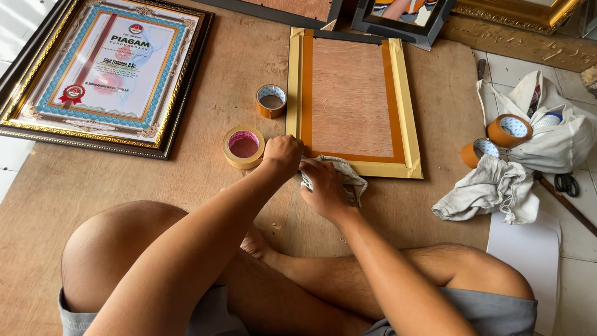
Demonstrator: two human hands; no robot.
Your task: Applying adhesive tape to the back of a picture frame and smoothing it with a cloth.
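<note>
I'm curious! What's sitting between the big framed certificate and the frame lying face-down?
Two tape rolls in the head view: a small brown roll and a yellowish roll near the left hand.

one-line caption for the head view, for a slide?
Seated on a wooden board, a person's left hand and right hand press a grey cloth onto the taped back of a gold frame.
</note>
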